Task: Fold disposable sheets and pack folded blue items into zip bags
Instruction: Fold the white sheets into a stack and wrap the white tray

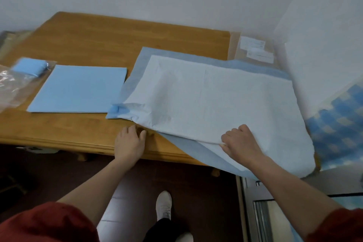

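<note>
The disposable sheet (206, 92), running 9 to 3 o'clock, is being gripped at 6 o'clock by the right hand (241, 143), the left hand (128, 143) being rested open.

head cam | worn high, faces forward-down | close over table (78, 45) near edge | single view

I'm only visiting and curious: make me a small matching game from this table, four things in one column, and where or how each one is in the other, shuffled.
Things
1. big white sheet
2. flat blue square
3. small blue bundle
4. right hand

Places or states
A. inside the clear bag, far left
B. gripping the sheet's near edge
C. hanging over the table's right end
D. lying flat, left of the sheet

Pairs: 1-C, 2-D, 3-A, 4-B
</note>
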